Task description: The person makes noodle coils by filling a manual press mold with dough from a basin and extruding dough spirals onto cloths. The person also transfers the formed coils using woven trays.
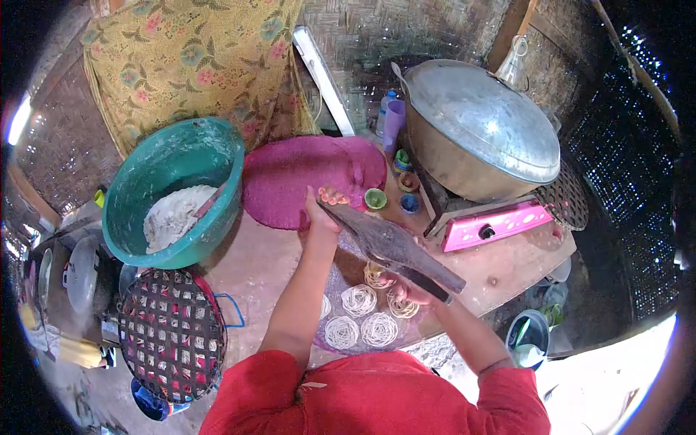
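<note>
At the left, we saw a green basin [127, 217] with a pale floury mass [174, 217] inside, and nearer us a dark lattice basket [172, 330]. Next came the left hand [324, 208], its fingers curled around the upper-left end of a dark wooden tool [388, 243], the forearm reaching out nearly straight. The tool, made of two long pieces, hung tilted above the worktop [250, 290], its long axis slanting from the left hand down toward our lower right. Below it and nearer us, coils of pale strands [359, 299] lay flat, closer to the right hand than to the left. The right hand [407, 291] was beneath the tool's lower half, just beside the rightmost coils, fingers bent and elbow out; the wood partly covered it, so we could not tell how it gripped. Farther right stood a big lidded pot [471, 130] behind a pink stove panel [496, 225].
</note>
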Demonstrator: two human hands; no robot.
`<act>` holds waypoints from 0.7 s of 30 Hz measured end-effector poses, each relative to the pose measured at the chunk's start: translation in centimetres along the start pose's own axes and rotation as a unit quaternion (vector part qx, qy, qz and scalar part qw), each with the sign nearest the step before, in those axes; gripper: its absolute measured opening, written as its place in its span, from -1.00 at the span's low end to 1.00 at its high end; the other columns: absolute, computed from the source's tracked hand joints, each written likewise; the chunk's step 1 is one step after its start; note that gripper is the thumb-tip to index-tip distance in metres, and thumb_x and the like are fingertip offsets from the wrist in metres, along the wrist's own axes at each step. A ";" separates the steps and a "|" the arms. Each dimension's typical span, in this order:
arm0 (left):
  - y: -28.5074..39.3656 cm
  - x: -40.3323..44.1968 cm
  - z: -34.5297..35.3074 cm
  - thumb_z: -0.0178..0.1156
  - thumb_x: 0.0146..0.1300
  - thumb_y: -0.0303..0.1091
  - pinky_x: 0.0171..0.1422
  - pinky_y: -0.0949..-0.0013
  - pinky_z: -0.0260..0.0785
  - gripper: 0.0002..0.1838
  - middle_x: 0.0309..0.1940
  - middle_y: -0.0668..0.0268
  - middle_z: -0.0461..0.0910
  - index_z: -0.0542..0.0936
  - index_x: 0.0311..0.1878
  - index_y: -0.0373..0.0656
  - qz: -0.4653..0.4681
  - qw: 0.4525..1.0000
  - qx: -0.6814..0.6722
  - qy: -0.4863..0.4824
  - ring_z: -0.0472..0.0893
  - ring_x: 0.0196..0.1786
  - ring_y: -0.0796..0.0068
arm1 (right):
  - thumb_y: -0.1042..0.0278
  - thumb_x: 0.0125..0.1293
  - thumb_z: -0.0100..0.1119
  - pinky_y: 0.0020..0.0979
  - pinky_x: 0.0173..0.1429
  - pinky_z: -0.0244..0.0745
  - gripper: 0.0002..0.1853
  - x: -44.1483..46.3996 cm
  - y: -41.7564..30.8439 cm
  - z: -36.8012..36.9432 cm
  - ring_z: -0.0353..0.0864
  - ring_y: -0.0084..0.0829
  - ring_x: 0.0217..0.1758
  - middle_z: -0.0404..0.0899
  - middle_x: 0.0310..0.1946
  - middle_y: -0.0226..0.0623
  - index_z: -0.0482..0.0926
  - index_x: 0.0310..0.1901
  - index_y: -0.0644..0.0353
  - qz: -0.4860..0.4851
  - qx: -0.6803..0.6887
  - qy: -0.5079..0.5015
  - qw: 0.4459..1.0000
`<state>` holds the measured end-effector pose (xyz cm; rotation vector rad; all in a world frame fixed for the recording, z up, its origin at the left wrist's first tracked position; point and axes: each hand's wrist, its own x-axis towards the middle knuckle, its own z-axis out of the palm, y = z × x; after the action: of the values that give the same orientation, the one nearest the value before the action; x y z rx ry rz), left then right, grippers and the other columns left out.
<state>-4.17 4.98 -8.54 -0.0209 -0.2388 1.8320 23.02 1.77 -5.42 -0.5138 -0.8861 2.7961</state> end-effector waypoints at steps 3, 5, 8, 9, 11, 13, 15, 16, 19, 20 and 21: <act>-0.2 -0.8 -0.4 -0.09 0.33 0.02 -0.40 0.45 0.23 -0.64 -0.72 0.57 0.27 0.34 -0.54 0.09 0.043 0.998 0.020 -0.042 0.31 -0.66 0.65 | -0.27 0.32 -0.18 -0.54 -0.40 0.44 -0.32 1.7 3.9 -5.7 0.44 -0.54 -0.55 0.52 -0.23 -0.18 0.24 0.29 0.08 0.023 0.124 -0.012 0.992; -0.1 -1.0 -0.1 -0.10 0.34 0.02 -0.40 0.46 0.23 -0.63 -0.72 0.57 0.28 0.34 -0.55 0.08 0.048 0.997 0.019 -0.056 0.32 -0.66 0.65 | -0.09 0.37 -0.16 -0.57 -0.45 0.37 -0.41 1.9 4.9 -6.2 0.35 -0.61 -0.57 0.51 -0.28 -0.20 0.21 0.31 0.07 0.028 0.087 -0.005 0.996; 0.3 -1.0 1.3 -0.12 0.36 0.03 -0.41 0.47 0.23 -0.60 -0.74 0.57 0.29 0.34 -0.57 0.07 0.053 0.995 0.029 -0.073 0.33 -0.66 0.66 | 0.03 0.39 -0.17 -0.60 -0.38 0.39 -0.51 0.4 4.2 -1.3 0.40 -0.59 -0.51 0.51 -0.30 -0.20 0.28 0.25 0.09 0.065 -0.192 0.133 0.970; 0.3 -0.8 1.9 -0.13 0.37 0.05 -0.42 0.46 0.24 -0.58 -0.75 0.56 0.29 0.33 -0.58 0.07 0.054 0.995 0.041 -0.076 0.34 -0.66 0.66 | 0.07 0.39 -0.18 -0.61 -0.35 0.40 -0.55 0.1 4.2 -1.0 0.41 -0.59 -0.49 0.51 -0.30 -0.20 0.31 0.23 0.10 0.082 -0.280 0.177 0.940; 0.2 0.1 3.1 -0.15 0.37 0.07 -0.41 0.46 0.24 -0.56 -0.75 0.57 0.30 0.33 -0.58 0.06 0.011 0.993 0.028 -0.114 0.35 -0.65 0.65 | 0.08 0.39 -0.19 -0.43 -0.29 0.51 -0.53 -0.5 5.8 -4.4 0.55 -0.41 -0.37 0.54 -0.29 -0.11 0.32 0.23 0.13 -0.043 -0.603 0.158 0.781; -0.2 0.9 4.5 -0.17 0.38 0.10 -0.40 0.46 0.25 -0.54 -0.75 0.57 0.30 0.33 -0.59 0.06 -0.029 0.987 0.014 -0.155 0.35 -0.65 0.63 | -0.04 0.39 -0.22 -0.32 -0.27 0.56 -0.46 -3.2 3.8 -6.9 0.62 -0.32 -0.31 0.56 -0.28 -0.05 0.33 0.22 0.17 -0.075 -0.450 0.087 0.886; -1.7 1.3 6.1 -0.19 0.34 0.22 -0.40 0.44 0.25 -0.48 -0.75 0.55 0.30 0.32 -0.59 0.05 -0.078 0.973 0.033 -0.217 0.36 -0.65 0.60 | -0.28 0.35 -0.28 -0.34 -0.31 0.54 -0.33 -5.9 -2.0 -2.3 0.60 -0.35 -0.35 0.56 -0.29 -0.06 0.37 0.15 0.21 0.009 -0.136 0.093 0.986; -2.6 1.2 6.7 -0.19 0.34 0.22 -0.40 0.44 0.25 -0.48 -0.75 0.55 0.30 0.32 -0.59 0.05 -0.081 0.972 0.032 -0.216 0.36 -0.65 0.60 | -0.39 0.32 -0.32 -0.38 -0.33 0.52 -0.25 -7.5 -5.2 3.4 0.58 -0.38 -0.38 0.55 -0.31 -0.08 0.40 0.09 0.23 0.054 -0.165 0.164 0.971; -6.8 1.1 7.8 -0.24 0.22 0.43 -0.36 0.34 0.23 -0.34 -0.77 0.45 0.24 0.29 -0.62 0.00 -0.049 0.985 0.168 0.011 0.32 -0.64 0.47 | -0.52 0.23 -0.40 -0.41 -0.40 0.50 -0.14 -9.5 -7.4 4.3 0.54 -0.45 -0.51 0.54 -0.37 -0.17 0.41 0.07 0.23 0.080 -0.338 0.190 0.918; -7.5 1.4 6.5 -0.27 0.22 0.44 -0.36 0.32 0.22 -0.34 -0.77 0.45 0.24 0.29 -0.62 0.00 -0.055 0.986 0.157 0.024 0.31 -0.64 0.48 | -0.53 0.23 -0.45 -0.43 -0.49 0.47 -0.14 -10.0 -7.7 3.3 0.53 -0.46 -0.57 0.52 -0.46 -0.23 0.46 -0.02 0.21 0.103 -0.386 0.253 0.881; -7.9 1.8 4.1 -0.29 0.22 0.44 -0.36 0.31 0.22 -0.33 -0.77 0.45 0.23 0.28 -0.63 0.01 -0.061 0.987 0.145 0.037 0.31 -0.63 0.49 | -0.53 0.23 -0.45 -0.43 -0.49 0.47 -0.14 -10.3 -8.0 2.5 0.53 -0.46 -0.57 0.52 -0.46 -0.23 0.46 -0.02 0.21 0.101 -0.385 0.258 0.880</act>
<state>2.33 8.07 -2.91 0.1271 0.0793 1.7238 32.06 4.25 3.98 -1.4379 -1.8454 2.1328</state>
